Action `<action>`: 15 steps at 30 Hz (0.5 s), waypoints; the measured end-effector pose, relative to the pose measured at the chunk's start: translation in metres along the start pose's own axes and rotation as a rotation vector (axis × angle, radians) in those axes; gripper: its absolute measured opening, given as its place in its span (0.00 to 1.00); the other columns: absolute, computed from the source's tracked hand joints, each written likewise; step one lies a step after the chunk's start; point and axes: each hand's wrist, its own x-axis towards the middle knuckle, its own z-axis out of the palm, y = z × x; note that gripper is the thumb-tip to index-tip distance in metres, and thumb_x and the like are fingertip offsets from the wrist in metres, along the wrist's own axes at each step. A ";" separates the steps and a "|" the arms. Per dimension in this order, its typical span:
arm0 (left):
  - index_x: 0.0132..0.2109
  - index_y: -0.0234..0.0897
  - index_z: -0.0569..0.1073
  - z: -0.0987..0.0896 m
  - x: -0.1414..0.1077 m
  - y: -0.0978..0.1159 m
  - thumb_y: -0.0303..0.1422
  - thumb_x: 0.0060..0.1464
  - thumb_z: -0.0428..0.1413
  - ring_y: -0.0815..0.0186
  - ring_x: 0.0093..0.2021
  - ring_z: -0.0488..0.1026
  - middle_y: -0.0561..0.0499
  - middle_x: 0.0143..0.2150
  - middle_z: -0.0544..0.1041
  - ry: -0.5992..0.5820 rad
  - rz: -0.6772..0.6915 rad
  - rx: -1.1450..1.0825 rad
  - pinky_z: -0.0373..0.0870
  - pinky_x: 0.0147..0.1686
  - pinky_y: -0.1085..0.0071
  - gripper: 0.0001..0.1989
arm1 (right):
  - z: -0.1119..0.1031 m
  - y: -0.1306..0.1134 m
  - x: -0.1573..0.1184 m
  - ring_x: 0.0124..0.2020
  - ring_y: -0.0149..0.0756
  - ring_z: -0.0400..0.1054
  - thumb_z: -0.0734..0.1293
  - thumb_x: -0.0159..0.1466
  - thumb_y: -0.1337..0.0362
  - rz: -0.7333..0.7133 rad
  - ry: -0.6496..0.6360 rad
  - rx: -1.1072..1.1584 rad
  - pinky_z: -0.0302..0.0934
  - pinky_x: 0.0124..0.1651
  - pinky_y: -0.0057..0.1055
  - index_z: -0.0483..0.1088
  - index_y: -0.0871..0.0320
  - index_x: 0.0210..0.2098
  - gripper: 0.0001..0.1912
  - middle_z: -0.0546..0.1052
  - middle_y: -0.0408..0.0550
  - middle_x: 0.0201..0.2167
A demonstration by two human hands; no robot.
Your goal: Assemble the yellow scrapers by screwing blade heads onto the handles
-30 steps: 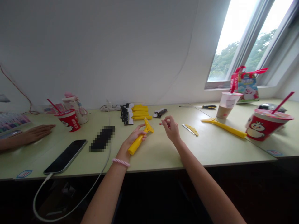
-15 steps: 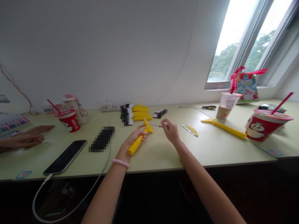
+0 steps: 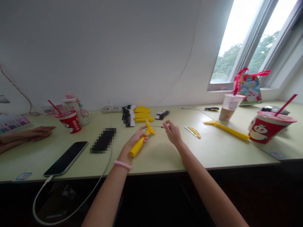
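Left hand closed round the handle of a yellow scraper. Right hand pinched a thin red-tipped pin, its far end at the scraper head, contact too fine to tell. Both hands sat mid-desk, barely shifted from the earlier frame.

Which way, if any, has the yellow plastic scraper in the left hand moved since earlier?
No: the scraper holds its place against the black smartphone.
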 end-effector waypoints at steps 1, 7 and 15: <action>0.58 0.39 0.54 0.000 0.000 0.000 0.20 0.45 0.52 0.78 0.20 0.64 0.49 0.33 0.69 0.009 0.002 0.002 0.60 0.18 0.82 0.33 | 0.000 0.000 0.000 0.18 0.27 0.55 0.55 0.62 0.57 -0.014 0.000 -0.005 0.48 0.24 0.23 0.59 0.56 0.30 0.10 0.63 0.38 0.17; 0.59 0.39 0.54 -0.002 0.001 -0.001 0.20 0.45 0.53 0.78 0.20 0.64 0.48 0.35 0.70 -0.008 -0.002 -0.005 0.61 0.18 0.82 0.33 | 0.001 -0.002 0.002 0.20 0.26 0.57 0.58 0.60 0.58 -0.044 0.063 0.080 0.51 0.26 0.23 0.57 0.56 0.31 0.08 0.68 0.40 0.22; 0.59 0.39 0.55 -0.002 0.001 -0.002 0.20 0.44 0.53 0.78 0.20 0.64 0.48 0.34 0.70 -0.013 0.007 -0.002 0.61 0.18 0.81 0.33 | 0.001 -0.002 0.000 0.16 0.24 0.51 0.56 0.62 0.56 -0.033 0.034 0.029 0.47 0.23 0.22 0.59 0.56 0.29 0.11 0.63 0.36 0.16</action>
